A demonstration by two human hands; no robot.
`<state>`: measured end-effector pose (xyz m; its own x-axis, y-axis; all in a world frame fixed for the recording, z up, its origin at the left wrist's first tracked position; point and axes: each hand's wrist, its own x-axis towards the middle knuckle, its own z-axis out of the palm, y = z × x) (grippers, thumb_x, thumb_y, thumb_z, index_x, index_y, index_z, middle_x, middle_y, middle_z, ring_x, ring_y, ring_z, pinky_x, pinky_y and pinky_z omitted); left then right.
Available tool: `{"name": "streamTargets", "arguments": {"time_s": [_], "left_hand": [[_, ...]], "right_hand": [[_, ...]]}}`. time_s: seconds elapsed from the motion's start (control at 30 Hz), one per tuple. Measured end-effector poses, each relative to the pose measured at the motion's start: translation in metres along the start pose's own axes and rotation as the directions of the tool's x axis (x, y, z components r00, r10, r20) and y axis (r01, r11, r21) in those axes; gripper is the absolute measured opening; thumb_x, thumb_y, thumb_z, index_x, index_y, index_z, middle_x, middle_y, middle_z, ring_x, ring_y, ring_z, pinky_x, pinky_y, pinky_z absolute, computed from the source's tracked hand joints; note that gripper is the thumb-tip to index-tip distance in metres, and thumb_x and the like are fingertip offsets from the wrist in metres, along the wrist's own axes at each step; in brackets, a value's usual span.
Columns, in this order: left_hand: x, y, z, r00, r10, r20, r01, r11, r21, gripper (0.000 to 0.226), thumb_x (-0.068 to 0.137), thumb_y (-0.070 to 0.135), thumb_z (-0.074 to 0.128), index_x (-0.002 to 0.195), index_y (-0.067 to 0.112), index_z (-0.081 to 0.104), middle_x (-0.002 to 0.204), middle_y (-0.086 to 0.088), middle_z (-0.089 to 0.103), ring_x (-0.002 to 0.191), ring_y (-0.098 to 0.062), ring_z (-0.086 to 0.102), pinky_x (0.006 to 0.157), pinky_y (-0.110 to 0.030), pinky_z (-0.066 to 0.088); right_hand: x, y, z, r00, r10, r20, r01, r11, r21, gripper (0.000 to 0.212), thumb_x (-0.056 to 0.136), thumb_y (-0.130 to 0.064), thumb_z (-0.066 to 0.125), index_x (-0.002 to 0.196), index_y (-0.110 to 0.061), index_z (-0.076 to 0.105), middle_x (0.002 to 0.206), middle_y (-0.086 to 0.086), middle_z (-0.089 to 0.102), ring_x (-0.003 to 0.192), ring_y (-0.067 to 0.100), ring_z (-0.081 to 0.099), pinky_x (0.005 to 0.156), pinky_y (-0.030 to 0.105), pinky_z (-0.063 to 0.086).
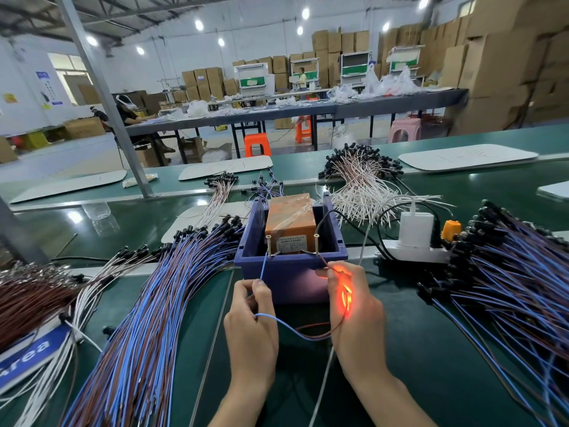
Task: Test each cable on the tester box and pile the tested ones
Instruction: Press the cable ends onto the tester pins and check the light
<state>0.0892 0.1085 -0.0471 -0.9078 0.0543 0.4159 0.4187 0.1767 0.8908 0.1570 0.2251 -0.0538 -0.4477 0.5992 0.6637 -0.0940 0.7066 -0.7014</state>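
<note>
1. Left hand pinches the cable's blue lead up to the left screw of the tester box, just ahead of both hands.
2. Right hand pinches the brown lead by the right screw; orange glow in its palm, so test prob. live.
3. Big piles on the bench, one left of left hand & one right of right hand. Can't tell which is tested; plenty left, I'd judge.
</note>
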Motion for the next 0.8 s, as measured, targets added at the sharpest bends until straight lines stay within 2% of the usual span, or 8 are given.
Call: {"name": "streamTargets", "arguments": {"time_s": [0.1, 0.2, 0.27, 0.4, 0.5, 0.67, 0.7, 0.8], "left_hand": [[0.000, 0.000, 0.000, 1.000, 0.003, 0.004, -0.003, 1.000, 0.000, 0.028, 0.103, 0.035, 0.043, 0.082, 0.020, 0.053, 0.059, 0.006, 0.051, 0.049, -0.009, 0.040, 0.051, -0.033, 0.037], [0.000, -0.001, 0.000, 1.000, 0.001, 0.013, -0.001, 1.000, -0.013, 0.028, 0.103, 0.037, 0.042, 0.083, 0.022, 0.053, 0.065, 0.000, 0.056, 0.048, -0.007, 0.042, 0.050, -0.035, 0.038], [0.000, -0.001, 0.000, 1.000, 0.010, -0.001, -0.010, 1.000, -0.017, 0.028, 0.104, 0.037, 0.041, 0.083, 0.023, 0.053, 0.065, 0.003, 0.058, 0.048, -0.006, 0.043, 0.047, -0.030, 0.037], [0.001, -0.003, 0.001, 0.999, 0.032, -0.039, -0.034, 0.998, -0.044, 0.027, 0.107, 0.035, 0.039, 0.085, 0.027, 0.052, 0.061, 0.008, 0.054, 0.048, -0.004, 0.043, 0.045, -0.018, 0.033], [0.001, -0.003, 0.001, 0.996, 0.057, -0.061, -0.061, 0.996, -0.060, 0.024, 0.107, 0.036, 0.038, 0.086, 0.034, 0.049, 0.060, 0.014, 0.052, 0.050, -0.004, 0.042, 0.046, -0.017, 0.033], [0.002, -0.005, 0.000, 0.997, 0.055, -0.051, -0.059, 0.996, -0.072, 0.014, 0.104, 0.041, 0.037, 0.096, 0.038, 0.048, 0.067, 0.016, 0.055, 0.051, -0.005, 0.042, 0.049, -0.021, 0.036], [0.002, -0.005, -0.001, 0.998, 0.046, -0.051, -0.050, 0.996, -0.076, 0.012, 0.104, 0.042, 0.038, 0.097, 0.040, 0.048, 0.069, 0.017, 0.057, 0.051, -0.004, 0.044, 0.050, -0.021, 0.038], [0.000, -0.002, -0.003, 0.998, 0.009, -0.058, -0.014, 0.995, -0.100, 0.009, 0.103, 0.045, 0.038, 0.102, 0.046, 0.046, 0.082, 0.018, 0.065, 0.061, -0.004, 0.055, 0.056, -0.020, 0.044]], "right_hand": [[0.000, 0.000, 0.000, 1.000, 0.011, 0.008, -0.011, 1.000, -0.003, 0.023, 0.102, -0.044, 0.039, 0.114, -0.029, 0.052, 0.062, -0.019, 0.054, 0.076, -0.009, 0.061, 0.056, 0.002, 0.038], [0.000, 0.001, 0.002, 0.999, 0.031, 0.026, -0.033, 0.999, 0.043, 0.015, 0.103, -0.038, 0.043, 0.114, -0.032, 0.052, 0.088, -0.021, 0.069, 0.086, -0.014, 0.062, 0.067, -0.003, 0.040], [0.000, 0.002, 0.003, 0.999, 0.032, 0.027, -0.033, 0.998, 0.057, 0.013, 0.103, -0.036, 0.044, 0.113, -0.034, 0.052, 0.098, -0.022, 0.071, 0.091, -0.011, 0.064, 0.073, -0.001, 0.043], [-0.002, 0.000, 0.001, 0.999, 0.045, 0.023, -0.046, 0.997, 0.062, 0.016, 0.102, -0.041, 0.042, 0.113, -0.036, 0.051, 0.099, -0.025, 0.070, 0.094, -0.008, 0.065, 0.077, 0.004, 0.047], [-0.005, -0.002, -0.001, 0.998, 0.053, 0.026, -0.054, 0.996, 0.070, 0.015, 0.101, -0.043, 0.042, 0.111, -0.037, 0.051, 0.096, -0.029, 0.068, 0.089, -0.007, 0.066, 0.074, 0.006, 0.048], [-0.009, -0.004, -0.005, 0.996, 0.087, 0.031, -0.088, 0.994, 0.068, 0.013, 0.098, -0.038, 0.052, 0.112, -0.041, 0.052, 0.095, -0.020, 0.069, 0.063, 0.000, 0.058, 0.060, 0.014, 0.045], [-0.010, -0.004, -0.007, 0.993, 0.108, 0.044, -0.111, 0.992, 0.066, 0.019, 0.099, -0.034, 0.054, 0.113, -0.046, 0.051, 0.098, -0.021, 0.068, 0.061, 0.000, 0.056, 0.059, 0.016, 0.044], [-0.011, -0.005, -0.013, 0.981, 0.165, 0.098, -0.174, 0.981, 0.091, 0.056, 0.098, -0.007, 0.055, 0.115, -0.060, 0.048, 0.110, -0.027, 0.064, 0.059, 0.004, 0.055, 0.055, 0.018, 0.043]]}}
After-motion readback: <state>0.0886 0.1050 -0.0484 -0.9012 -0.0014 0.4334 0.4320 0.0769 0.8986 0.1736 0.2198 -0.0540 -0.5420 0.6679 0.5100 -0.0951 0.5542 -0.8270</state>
